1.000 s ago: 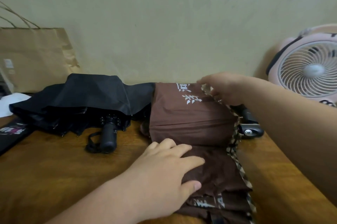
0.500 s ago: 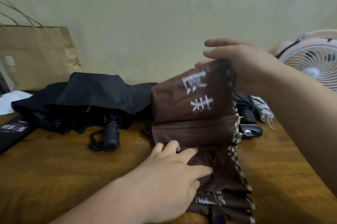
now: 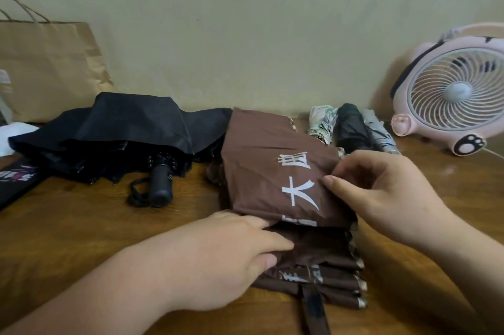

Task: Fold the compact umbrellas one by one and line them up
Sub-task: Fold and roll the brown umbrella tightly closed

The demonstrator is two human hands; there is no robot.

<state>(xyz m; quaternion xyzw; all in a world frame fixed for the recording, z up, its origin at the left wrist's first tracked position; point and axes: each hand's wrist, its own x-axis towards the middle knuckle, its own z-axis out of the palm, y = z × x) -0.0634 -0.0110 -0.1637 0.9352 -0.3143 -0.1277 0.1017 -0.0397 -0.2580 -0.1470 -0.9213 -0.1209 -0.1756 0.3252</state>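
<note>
A brown compact umbrella (image 3: 267,171) with white characters lies across the middle of the wooden table (image 3: 81,225), its panels pleated toward me. My left hand (image 3: 231,258) presses flat on the lower pleats. My right hand (image 3: 381,193) pinches the right edge of the top brown panel, laid over toward me. A loose, unfolded black umbrella (image 3: 122,138) with a black handle (image 3: 161,184) lies to the left. Three folded umbrellas lie side by side at the back: a pale patterned one (image 3: 321,123), a dark one (image 3: 351,127) and a grey one (image 3: 380,133).
A brown paper bag (image 3: 49,67) stands against the wall at back left. A pink desk fan (image 3: 452,89) stands at back right. A black sleeve with print (image 3: 16,179) lies at the left edge, white paper (image 3: 11,135) behind it.
My right hand lifted the far brown panel up, then brought it over toward me and down onto the pleats. The left hand stayed pressing on the lower pleats.
</note>
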